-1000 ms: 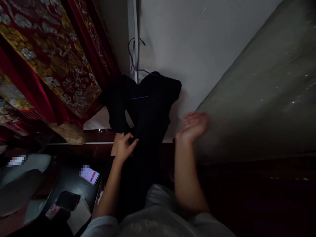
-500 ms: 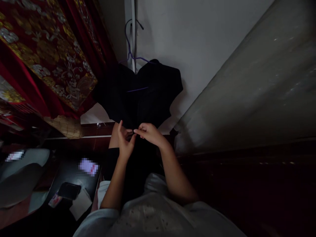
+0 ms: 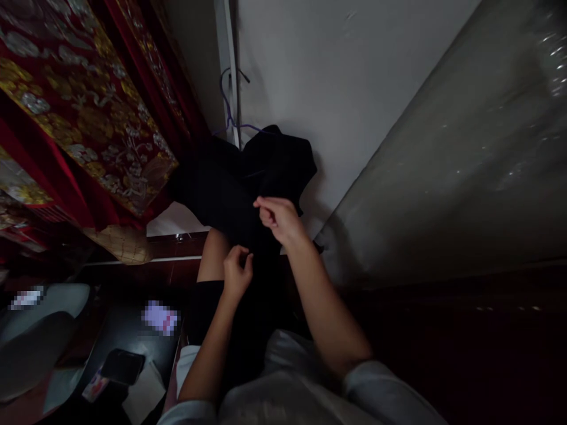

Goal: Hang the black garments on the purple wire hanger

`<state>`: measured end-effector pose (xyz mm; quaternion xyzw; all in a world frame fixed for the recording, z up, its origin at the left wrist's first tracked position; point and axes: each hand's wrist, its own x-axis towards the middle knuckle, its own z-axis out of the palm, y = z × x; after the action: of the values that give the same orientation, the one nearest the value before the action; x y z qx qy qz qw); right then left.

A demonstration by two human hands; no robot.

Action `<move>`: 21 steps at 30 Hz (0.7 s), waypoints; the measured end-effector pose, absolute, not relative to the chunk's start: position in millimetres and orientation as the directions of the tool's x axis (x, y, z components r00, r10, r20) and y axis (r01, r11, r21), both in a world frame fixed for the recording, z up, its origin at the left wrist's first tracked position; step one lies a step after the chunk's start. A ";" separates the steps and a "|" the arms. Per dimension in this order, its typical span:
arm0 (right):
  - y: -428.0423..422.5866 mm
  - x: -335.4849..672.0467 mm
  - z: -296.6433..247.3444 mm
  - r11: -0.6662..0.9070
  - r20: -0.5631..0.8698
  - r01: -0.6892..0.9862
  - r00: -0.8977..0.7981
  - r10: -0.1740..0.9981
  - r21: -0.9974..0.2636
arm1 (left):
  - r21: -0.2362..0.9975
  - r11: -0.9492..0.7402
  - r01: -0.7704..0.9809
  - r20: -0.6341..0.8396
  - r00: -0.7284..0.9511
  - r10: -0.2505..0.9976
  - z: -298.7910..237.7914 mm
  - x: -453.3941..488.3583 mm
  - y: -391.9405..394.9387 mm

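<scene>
Black cloth is what both hands are closed on, a black garment (image 3: 274, 171) that hangs on a purple wire hanger (image 3: 228, 109) against the white wall (image 3: 336, 77). The right hand (image 3: 278, 218) is at the middle of the garment's front, with thumb and fingers pressed together in a pinch on the fabric. The left hand (image 3: 237, 276) is lower on the same garment, just below the right hand. Its fingers are curled in and the thumb is closed against them on the front edge. The cloth is so dark here that I cannot tell which part each hand pinches.

Above the garment, the hook of the hanger is over a white pipe (image 3: 225, 53) which runs up the wall. To the left of the garment hangs a red cloth with gold and silver flowers (image 3: 88, 112). To the right of the garment is a grey-green sheet (image 3: 456, 171), standing near it. Below and left of the garment there is a dark table (image 3: 133, 336) with a black phone (image 3: 121, 367) lying on it.
</scene>
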<state>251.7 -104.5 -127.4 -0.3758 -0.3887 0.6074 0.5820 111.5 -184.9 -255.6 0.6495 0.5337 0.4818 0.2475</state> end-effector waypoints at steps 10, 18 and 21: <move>-77.8 243.1 -39.4 0.235 0.257 -0.379 -0.006 0.966 -0.895 | 0.672 -0.449 0.589 0.365 0.263 0.893 -144.7 100.3 -159.6; -84.3 243.8 -42.3 0.317 0.330 -0.262 -0.006 0.944 -0.911 | 0.473 -0.685 0.554 0.722 0.202 0.662 -25.0 104.1 -94.7; -73.3 236.9 -69.6 0.369 0.364 -0.163 0.064 0.929 -0.915 | 0.469 -0.689 0.553 0.738 0.184 0.650 -20.7 104.4 -94.2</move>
<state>236.9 -73.3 -69.6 -0.3604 -0.5317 0.4306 0.6340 104.4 -94.2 -20.7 0.7678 0.3915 0.5049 0.0481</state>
